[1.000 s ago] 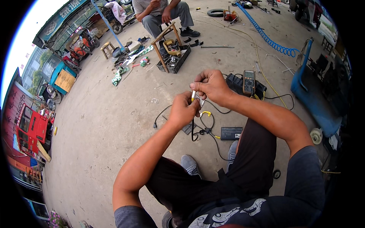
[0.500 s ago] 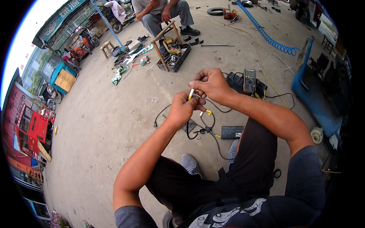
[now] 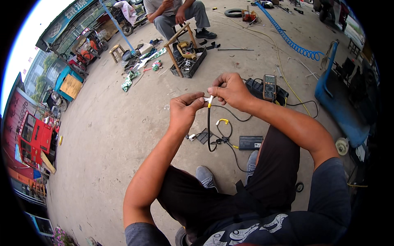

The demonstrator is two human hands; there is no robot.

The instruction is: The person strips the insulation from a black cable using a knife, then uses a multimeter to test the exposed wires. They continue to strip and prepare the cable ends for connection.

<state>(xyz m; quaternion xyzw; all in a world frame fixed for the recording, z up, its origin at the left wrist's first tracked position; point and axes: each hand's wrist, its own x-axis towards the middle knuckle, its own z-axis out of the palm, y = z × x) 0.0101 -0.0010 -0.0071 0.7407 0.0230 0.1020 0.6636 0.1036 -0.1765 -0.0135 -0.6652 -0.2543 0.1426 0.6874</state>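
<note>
In front of me a black cable (image 3: 209, 127) hangs in a loop, its upper end carrying a yellow band and a white sleeve-like wrap (image 3: 211, 99). My right hand (image 3: 234, 90) is closed, pinching the top of that white end between thumb and fingers. Close beside it my left hand (image 3: 183, 108) pinches a small white strip (image 3: 206, 99) that reaches toward the wrapped end; whether it is joined to it I cannot tell. Below, on the ground, lie a yellow-ended lead (image 3: 223, 121), a white plug (image 3: 192, 137) and a dark rectangular box (image 3: 250, 143).
A multimeter (image 3: 269, 88) leans on a black case to the right. Ahead, a toolbox (image 3: 193, 65) stands by a wooden stool frame (image 3: 175, 49), where a person (image 3: 176, 14) sits. A blue coiled hose (image 3: 283, 35) and blue metal frame (image 3: 344, 106) are at right.
My left hand has shifted left, off the cable's yellow band, and now draws a white strip sideways. My right hand keeps hold of the white end, and the cable hangs straighter below it.
</note>
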